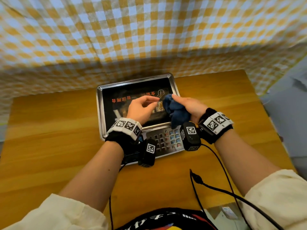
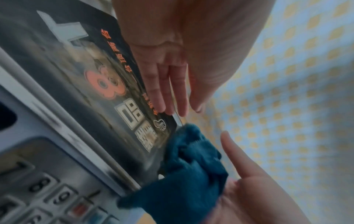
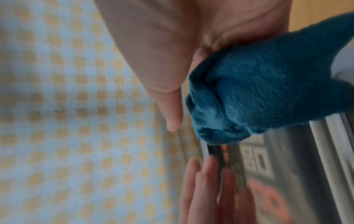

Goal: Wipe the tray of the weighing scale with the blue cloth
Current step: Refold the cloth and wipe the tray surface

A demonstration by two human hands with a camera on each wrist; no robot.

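The weighing scale's steel tray (image 1: pixel 99 110) sits at the back of the table, its floor covered by a black printed film. A bunched blue cloth (image 1: pixel 176 110) hangs over the tray's right half, gripped in my right hand (image 1: pixel 186 103). The right wrist view shows the cloth (image 3: pixel 268 91) wadded under the curled fingers, with the thumb (image 3: pixel 162 75) straight beside it. My left hand (image 1: pixel 149 103) hovers over the tray's middle, just left of the cloth, holding nothing. Its fingers (image 2: pixel 172 91) are straight in the left wrist view, above the tray (image 2: pixel 67 75) and the cloth (image 2: pixel 191 174).
The scale's keypad (image 1: pixel 166 140) faces me below the tray, between my wrists. A yellow-and-blue checkered sheet (image 1: pixel 149 39) hangs right behind the scale. The wooden table (image 1: pixel 49 130) extends left and right. Black cables (image 1: pixel 207 185) run across the near right.
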